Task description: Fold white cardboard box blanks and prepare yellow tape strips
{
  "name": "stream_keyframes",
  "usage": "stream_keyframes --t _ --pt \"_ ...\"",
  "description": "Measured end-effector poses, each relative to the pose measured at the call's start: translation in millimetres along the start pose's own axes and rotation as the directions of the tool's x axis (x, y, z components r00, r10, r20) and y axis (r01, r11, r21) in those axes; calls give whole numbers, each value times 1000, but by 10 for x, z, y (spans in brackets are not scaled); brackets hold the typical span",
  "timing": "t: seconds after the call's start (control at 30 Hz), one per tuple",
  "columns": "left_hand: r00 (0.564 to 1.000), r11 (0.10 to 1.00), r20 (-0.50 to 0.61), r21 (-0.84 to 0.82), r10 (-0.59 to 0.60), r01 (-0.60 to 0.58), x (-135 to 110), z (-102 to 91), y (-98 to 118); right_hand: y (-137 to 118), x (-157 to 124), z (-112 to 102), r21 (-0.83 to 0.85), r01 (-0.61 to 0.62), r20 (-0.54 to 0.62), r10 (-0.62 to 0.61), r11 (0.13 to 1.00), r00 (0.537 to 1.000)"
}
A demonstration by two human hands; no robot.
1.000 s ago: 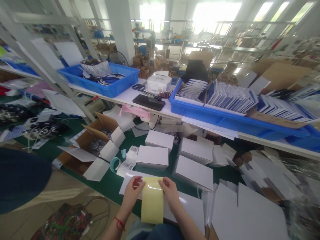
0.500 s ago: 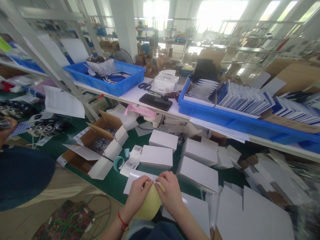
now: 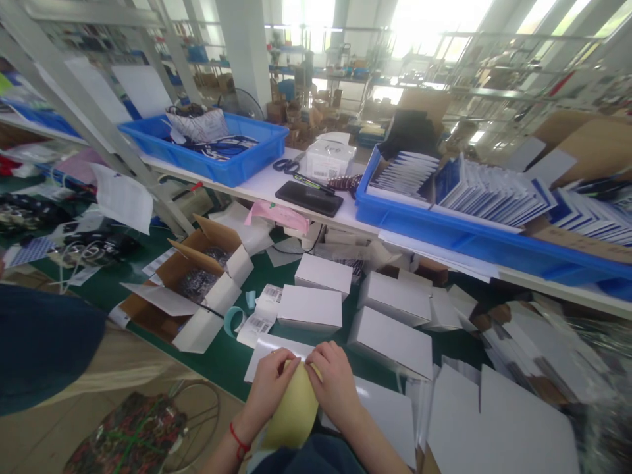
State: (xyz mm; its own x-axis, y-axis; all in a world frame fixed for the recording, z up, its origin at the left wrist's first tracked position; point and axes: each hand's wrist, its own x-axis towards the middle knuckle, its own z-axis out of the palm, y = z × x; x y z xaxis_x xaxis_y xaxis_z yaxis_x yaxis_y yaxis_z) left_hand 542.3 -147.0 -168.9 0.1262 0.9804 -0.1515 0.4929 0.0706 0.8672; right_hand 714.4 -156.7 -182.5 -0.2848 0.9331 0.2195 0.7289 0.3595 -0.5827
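Note:
A pale yellow sheet (image 3: pixel 295 411) hangs curved between my hands, close to my body. My left hand (image 3: pixel 270 385) pinches its top edge between thumb and fingers, and a red cord bracelet circles that wrist. Beside it, my right hand (image 3: pixel 333 378) pinches the same edge, fingertips almost meeting the left ones. Whether something small lies between the fingertips is hidden. Just behind the hands lies a flat, glossy white box (image 3: pixel 261 352). Another white box (image 3: pixel 390 411) sits partly under my right forearm.
Closed white boxes (image 3: pixel 311 306) stand ahead on the green tabletop. Barcode labels (image 3: pixel 259 322) and a teal tape roll (image 3: pixel 234 322) lie leftward, near an open carton (image 3: pixel 197 280) of small clear parts. Blue trays (image 3: pixel 232 168) line the shelf. A co-worker's dark sleeve (image 3: pixel 44 349) is at left.
My hands keep their pinch on the yellow sheet, which now hangs slightly straighter. The view has shifted a little. At far left, the co-worker's hand has mostly left the picture.

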Motion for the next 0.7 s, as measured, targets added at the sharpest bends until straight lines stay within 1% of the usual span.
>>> stream_keyframes --t 0.1,0.17,0.2,0.27,0.3,0.33,0.4,0.47,0.53,0.6,0.63,0.67,0.7 --pt "1000 1000 -16 -12 -23 23 25 42 -23 -23 -11 -8 10 19 -10 -19 1000 1000" --pt "996 997 -51 -42 -68 65 65 67 -73 -48 -21 -47 86 8 -35 -5 996 999" --pt "992 993 -72 -68 -101 96 98 78 -112 -49 -29 -78 161 -18 -56 27 987 998" --pt "975 970 -110 -167 -195 175 204 99 -222 -1 -57 -157 346 -116 -98 159 931 982" --pt "959 946 -134 -244 -250 212 279 108 -288 52 -80 -199 435 -182 -111 253 882 961" --pt "940 915 -160 -325 -302 238 371 118 -356 124 -110 -239 514 -255 -110 357 819 928" --pt "903 856 -217 -457 -371 242 594 128 -485 304 -195 -295 636 -387 -80 556 667 827" --pt "889 837 -258 -506 -379 209 837 116 -581 483 -309 -310 727 -468 -20 697 502 716" --pt "900 850 -270 -497 -343 175 1032 65 -637 609 -438 -288 772 -510 37 774 380 632" --pt "915 885 -283 -445 -287 140 1111 -23 -670 664 -560 -241 776 -543 76 809 319 583" --pt "924 907 -289 -402 -252 122 1093 -78 -685 666 -613 -209 772 -559 92 815 304 571" --pt "932 927 -288 -360 -219 106 1037 -134 -704 654 -656 -168 766 -571 112 814 295 570" --pt "948 949 -267 -304 -171 85 949 -191 -727 629 -688 -117 760 -582 139 803 288 579"
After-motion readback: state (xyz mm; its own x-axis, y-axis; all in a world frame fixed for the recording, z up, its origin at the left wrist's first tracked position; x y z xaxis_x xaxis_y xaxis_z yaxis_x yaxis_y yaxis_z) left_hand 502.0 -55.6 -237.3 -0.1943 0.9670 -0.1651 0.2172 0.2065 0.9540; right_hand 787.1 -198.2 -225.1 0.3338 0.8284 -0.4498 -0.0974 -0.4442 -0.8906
